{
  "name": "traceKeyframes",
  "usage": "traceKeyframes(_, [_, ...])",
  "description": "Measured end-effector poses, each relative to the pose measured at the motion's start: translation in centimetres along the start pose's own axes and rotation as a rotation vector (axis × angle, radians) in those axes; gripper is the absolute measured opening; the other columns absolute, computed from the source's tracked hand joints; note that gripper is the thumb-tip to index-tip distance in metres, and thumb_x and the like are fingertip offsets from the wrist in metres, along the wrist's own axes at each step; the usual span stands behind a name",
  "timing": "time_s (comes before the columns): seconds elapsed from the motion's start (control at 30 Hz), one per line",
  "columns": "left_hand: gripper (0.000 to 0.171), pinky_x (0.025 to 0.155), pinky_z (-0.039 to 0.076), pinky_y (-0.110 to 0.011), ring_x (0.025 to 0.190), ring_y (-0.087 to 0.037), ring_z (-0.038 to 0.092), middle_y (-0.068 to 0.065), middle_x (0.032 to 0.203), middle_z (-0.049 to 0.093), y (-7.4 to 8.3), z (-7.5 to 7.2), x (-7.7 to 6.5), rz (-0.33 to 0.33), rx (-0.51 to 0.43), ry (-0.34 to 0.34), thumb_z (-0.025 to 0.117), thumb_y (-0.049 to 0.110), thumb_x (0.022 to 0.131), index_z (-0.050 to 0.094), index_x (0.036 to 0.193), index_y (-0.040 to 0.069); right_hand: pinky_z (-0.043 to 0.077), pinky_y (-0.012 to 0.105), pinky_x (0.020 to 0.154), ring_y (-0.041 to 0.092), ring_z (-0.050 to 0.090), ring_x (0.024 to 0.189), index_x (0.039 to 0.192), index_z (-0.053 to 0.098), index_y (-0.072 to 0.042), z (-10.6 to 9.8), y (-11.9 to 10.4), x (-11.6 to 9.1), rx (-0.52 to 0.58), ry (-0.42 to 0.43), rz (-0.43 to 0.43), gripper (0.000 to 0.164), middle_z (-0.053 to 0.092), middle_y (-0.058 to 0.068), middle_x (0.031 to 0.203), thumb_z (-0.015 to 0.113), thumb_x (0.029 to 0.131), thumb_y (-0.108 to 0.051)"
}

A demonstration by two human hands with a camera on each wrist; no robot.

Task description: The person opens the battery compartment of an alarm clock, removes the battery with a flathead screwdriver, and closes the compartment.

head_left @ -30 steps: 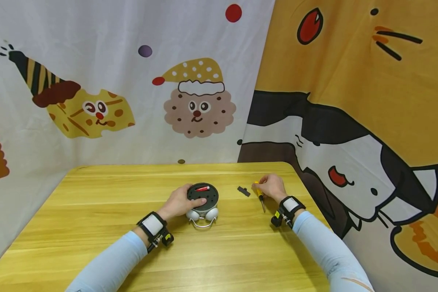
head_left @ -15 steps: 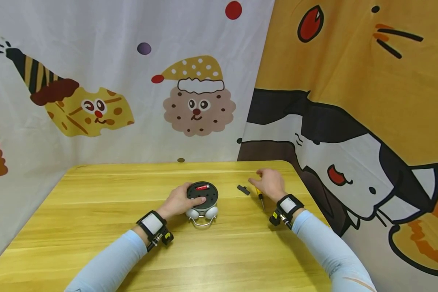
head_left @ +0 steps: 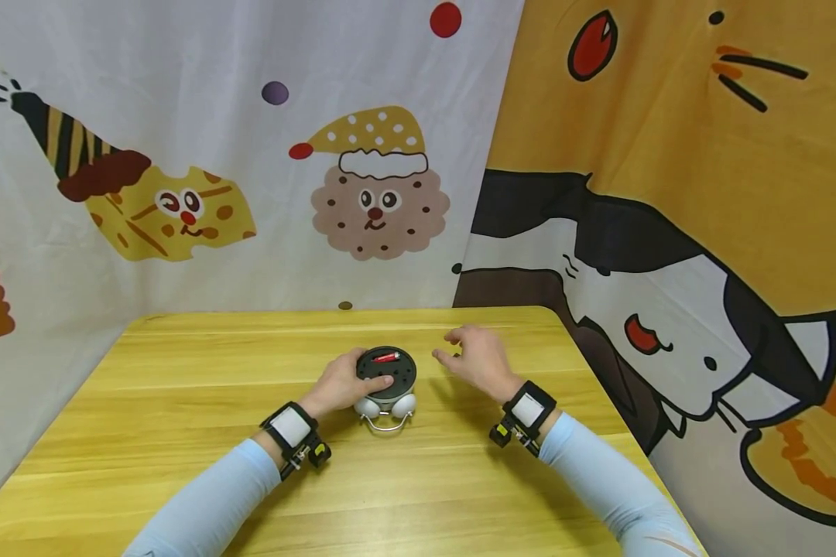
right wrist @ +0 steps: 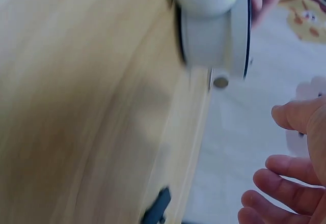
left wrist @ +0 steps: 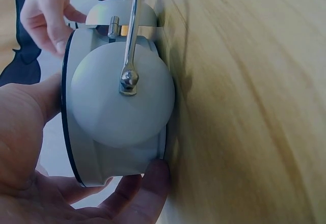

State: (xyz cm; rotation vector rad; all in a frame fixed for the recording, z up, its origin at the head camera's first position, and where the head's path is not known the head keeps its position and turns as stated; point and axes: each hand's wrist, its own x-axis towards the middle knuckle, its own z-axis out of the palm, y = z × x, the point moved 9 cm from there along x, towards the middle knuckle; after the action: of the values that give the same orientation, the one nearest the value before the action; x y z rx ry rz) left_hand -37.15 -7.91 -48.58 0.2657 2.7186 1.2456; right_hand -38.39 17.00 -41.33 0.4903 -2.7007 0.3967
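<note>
A white twin-bell alarm clock [head_left: 400, 376] lies face down on the table, its round black back up and its bells toward the person. A red battery [head_left: 386, 357] shows in the clock's back. My left hand [head_left: 336, 385] grips the clock's left side, thumb over the back and fingers round the rim. My right hand [head_left: 482, 360] is in the air right of the clock, its fingers loosely bent and holding nothing. A small dark flat piece [right wrist: 157, 206] lies on the table near it in the right wrist view. The yellow screwdriver seen earlier is hidden in the head view now.
The light wooden table [head_left: 181, 433] ends at a back edge against a printed white curtain [head_left: 216, 286]. A yellow cat-patterned curtain [head_left: 669, 178] hangs along the right side. Wrist cameras are strapped to both forearms.
My right hand has let go of the yellow screwdriver, leaving it on the table, and has moved left toward the clock. The left hand and the clock have stayed put.
</note>
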Motion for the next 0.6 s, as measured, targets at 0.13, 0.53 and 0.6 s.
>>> traceKeyframes(0.13, [0.085,0.116,0.057,-0.060,0.137,-0.042,0.069,-0.027,0.152,0.069,0.0,0.0,0.0,-0.005,-0.009,0.001,0.087,0.047,0.098,0.056,0.159,-0.003,0.060,0.035,0.071,0.019,0.076,0.085,0.117,0.087,-0.011,0.5,-2.4,0.0,0.048,-0.006,-0.072,0.038,0.086,0.006,0.105,0.087,0.096,-0.043])
traceKeyframes(0.53, [0.084,0.113,0.058,-0.059,0.132,-0.040,0.071,-0.027,0.149,0.071,0.0,0.0,0.2,0.004,0.004,0.003,0.087,0.048,0.099,0.056,0.157,-0.004,0.058,0.028,0.071,0.019,0.078,0.090,0.116,0.089,-0.017,2.5,-5.8,0.2,0.103,-0.040,-0.137,0.031,0.085,0.003,0.109,0.085,0.100,-0.042])
traceKeyframes(0.6, [0.083,0.112,0.058,-0.059,0.131,-0.039,0.072,-0.027,0.148,0.071,0.0,0.0,0.2,0.007,0.008,0.004,0.087,0.048,0.099,0.057,0.156,-0.004,0.056,0.026,0.070,0.018,0.076,0.089,0.115,0.089,-0.017,2.9,-6.1,0.3,0.106,-0.044,-0.135,0.030,0.084,0.002,0.108,0.086,0.100,-0.042])
